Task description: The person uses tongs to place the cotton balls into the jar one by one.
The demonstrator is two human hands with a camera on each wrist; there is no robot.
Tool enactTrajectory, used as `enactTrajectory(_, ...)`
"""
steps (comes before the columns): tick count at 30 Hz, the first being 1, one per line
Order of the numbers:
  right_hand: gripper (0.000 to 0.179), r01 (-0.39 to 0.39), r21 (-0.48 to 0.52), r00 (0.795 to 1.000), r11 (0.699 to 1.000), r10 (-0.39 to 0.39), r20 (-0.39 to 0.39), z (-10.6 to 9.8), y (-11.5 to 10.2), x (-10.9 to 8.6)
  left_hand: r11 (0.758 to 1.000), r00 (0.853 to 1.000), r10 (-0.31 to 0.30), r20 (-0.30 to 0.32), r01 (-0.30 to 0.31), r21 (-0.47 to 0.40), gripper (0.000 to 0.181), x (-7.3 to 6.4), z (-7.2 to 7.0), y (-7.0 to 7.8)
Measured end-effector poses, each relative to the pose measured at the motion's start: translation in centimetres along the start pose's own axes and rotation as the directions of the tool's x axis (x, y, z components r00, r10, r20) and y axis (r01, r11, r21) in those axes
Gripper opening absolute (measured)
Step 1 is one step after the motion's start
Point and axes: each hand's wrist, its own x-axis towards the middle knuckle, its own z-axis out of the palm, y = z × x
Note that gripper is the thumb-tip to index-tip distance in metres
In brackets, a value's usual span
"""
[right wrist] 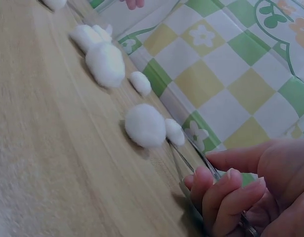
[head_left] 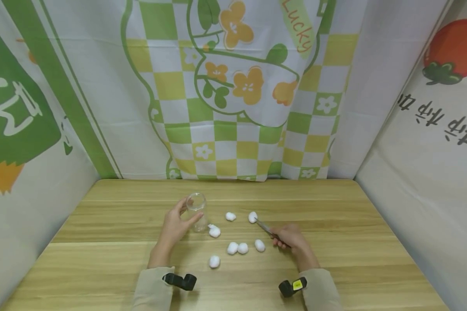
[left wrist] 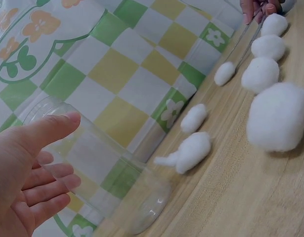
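My left hand [head_left: 174, 226] grips an upright clear glass jar [head_left: 199, 221], thumb on one side and fingers on the other. Its open mouth faces up, and I see nothing inside it. In my right hand [head_left: 292, 238] is a pair of metal tweezers [head_left: 263, 226], pointing forward and left. The tips lie right at a white cotton ball [head_left: 252, 216]; in the right wrist view the two tweezer arms [right wrist: 181, 154] reach either side of that ball [right wrist: 175, 132]. Another cotton ball with a pulled-out wisp [head_left: 215, 231] lies just right of the jar.
Several more cotton balls [head_left: 232, 248] are scattered on the wooden table [head_left: 101, 259] between my hands, two of them side by side. A patterned cloth [head_left: 233, 151] hangs behind the table's far edge, with printed cloths at both sides.
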Motion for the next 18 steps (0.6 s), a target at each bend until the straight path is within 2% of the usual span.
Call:
enactTrajectory(11, 0.023, 0.094, -0.020, 0.995, 0.995, -0.095, -0.012, 0.73, 0.36, 0.62, 1.000, 1.000, 0.014, -0.027, -0.014, 0.007, 0.069, -0.06, 0.02, 0.02)
enactTrajectory(18, 0.024, 0.109, -0.007, 0.994, 0.994, -0.109, -0.014, 0.35, 0.49, 0.72, 1.000, 0.999, 0.015, -0.029, -0.014, 0.014, 0.070, -0.10, 0.04, -0.04)
